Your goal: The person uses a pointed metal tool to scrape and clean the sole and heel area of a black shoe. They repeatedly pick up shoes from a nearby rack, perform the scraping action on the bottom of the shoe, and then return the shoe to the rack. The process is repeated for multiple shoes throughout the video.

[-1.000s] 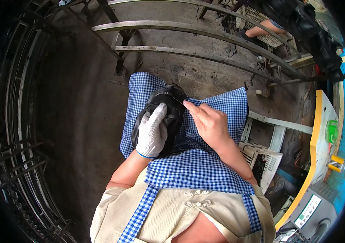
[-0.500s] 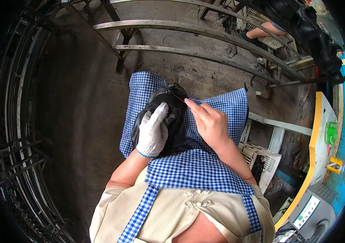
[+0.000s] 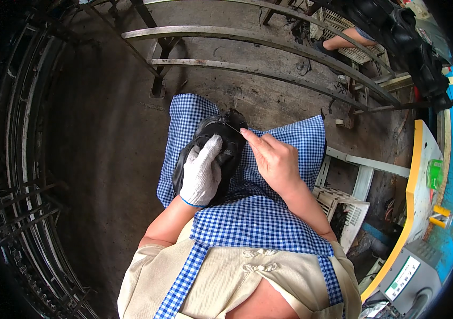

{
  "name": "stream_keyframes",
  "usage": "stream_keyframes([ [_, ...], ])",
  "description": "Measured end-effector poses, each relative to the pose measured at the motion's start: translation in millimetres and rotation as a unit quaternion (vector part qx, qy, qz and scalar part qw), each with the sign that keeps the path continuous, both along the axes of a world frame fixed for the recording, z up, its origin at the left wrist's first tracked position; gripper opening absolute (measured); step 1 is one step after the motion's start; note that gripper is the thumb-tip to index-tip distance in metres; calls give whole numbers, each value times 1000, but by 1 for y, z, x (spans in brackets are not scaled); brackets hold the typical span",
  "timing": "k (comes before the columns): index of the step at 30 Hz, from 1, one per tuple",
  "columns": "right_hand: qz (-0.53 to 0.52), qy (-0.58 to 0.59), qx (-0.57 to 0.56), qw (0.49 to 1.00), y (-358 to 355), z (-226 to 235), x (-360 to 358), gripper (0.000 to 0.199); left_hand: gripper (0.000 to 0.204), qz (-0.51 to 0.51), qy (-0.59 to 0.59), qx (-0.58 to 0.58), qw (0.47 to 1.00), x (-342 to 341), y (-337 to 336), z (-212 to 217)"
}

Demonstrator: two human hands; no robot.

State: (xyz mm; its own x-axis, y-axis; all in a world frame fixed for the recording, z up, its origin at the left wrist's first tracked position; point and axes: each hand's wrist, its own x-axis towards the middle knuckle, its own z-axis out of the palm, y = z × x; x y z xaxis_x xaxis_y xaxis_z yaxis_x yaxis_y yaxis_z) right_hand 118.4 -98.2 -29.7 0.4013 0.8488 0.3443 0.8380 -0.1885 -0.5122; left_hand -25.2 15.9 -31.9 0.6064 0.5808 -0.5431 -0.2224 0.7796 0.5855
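Note:
A black shoe point(image 3: 213, 130) lies on my lap, over the blue-and-white checked apron point(image 3: 295, 138). My left hand point(image 3: 201, 175), in a white knit glove with a blue cuff edge, is closed on the shoe, its thumb and fingers pressing the upper. My bare right hand point(image 3: 274, 157) pinches a thin, needle-like metal tool point(image 3: 231, 126). The tool's tip reaches the shoe's far end, by a seam. Whatever handle it has is hidden inside my fingers.
Metal rails point(image 3: 253, 36) cross ahead, with black shoes point(image 3: 401, 37) on a rack at far right. Another person's leg point(image 3: 343, 40) shows behind the rails. To my right stand a white plastic crate point(image 3: 343, 207), a yellow-edged table point(image 3: 415, 175) and a grey box point(image 3: 409, 274). Metal racks point(image 3: 24, 159) line the left.
My right hand and the thin tool have shifted very slightly left, toward the shoe. My left hand keeps its hold, and the shoe stays in place.

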Motion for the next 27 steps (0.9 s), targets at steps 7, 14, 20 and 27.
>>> stream_keyframes([
  [7,-1,81,22,996,-17,0,13,32,27,8,-48,24,999,3,-1,1],
  [14,-180,96,43,978,-74,27,56,28,25,-97,216,530,814,-17,11,-31],
  [20,-412,-35,339,845,-201,77,148,28,38,-85,97,382,915,-28,24,-58],
  [27,-542,92,588,593,-361,126,237,41,41,-24,51,162,985,-12,24,-37],
])
